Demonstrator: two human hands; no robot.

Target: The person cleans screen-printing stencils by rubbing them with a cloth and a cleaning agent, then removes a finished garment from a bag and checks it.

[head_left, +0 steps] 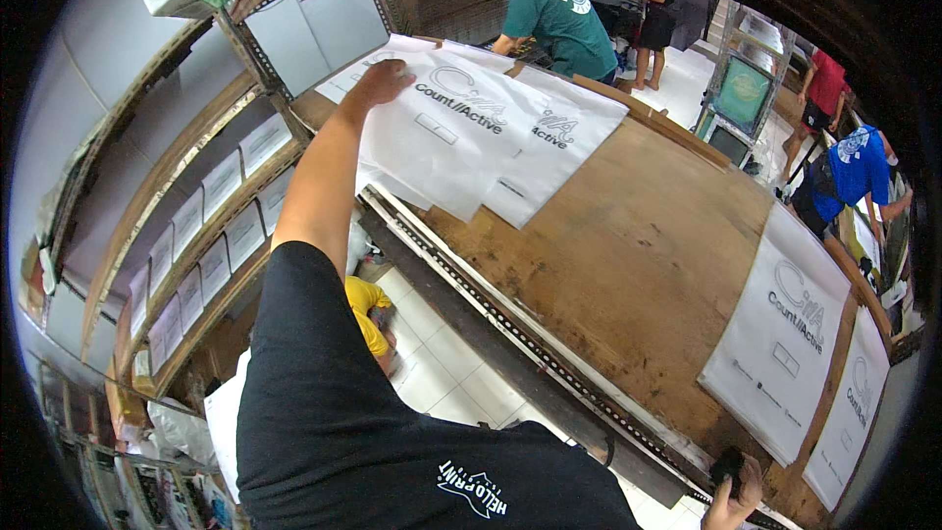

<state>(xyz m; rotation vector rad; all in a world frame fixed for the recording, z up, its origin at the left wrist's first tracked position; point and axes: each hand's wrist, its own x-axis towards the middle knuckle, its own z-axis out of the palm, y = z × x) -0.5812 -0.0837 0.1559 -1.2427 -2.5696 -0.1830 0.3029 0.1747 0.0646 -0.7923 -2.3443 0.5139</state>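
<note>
My left hand (386,81) reaches far out to the upper left of the table. Its fingers are closed at the edge of a white printed sheet (442,162), which has dark lettering and lies over others like it. A second printed sheet (564,142) sticks out to the right from under it. At the lower right, by the table's near edge, my right hand (741,498) is closed around a small black object (727,466) whose kind I cannot make out. Beside that hand, a printed sheet (780,334) and a narrower-looking one (849,412) lie flat.
The long brown wooden table (628,236) has a perforated metal rail (520,344) along its near side. Shelves with white panels (201,280) stand at left. A person in green (559,25) works across the table; one in blue (849,177) is at right. A yellow sleeve (365,314) shows below.
</note>
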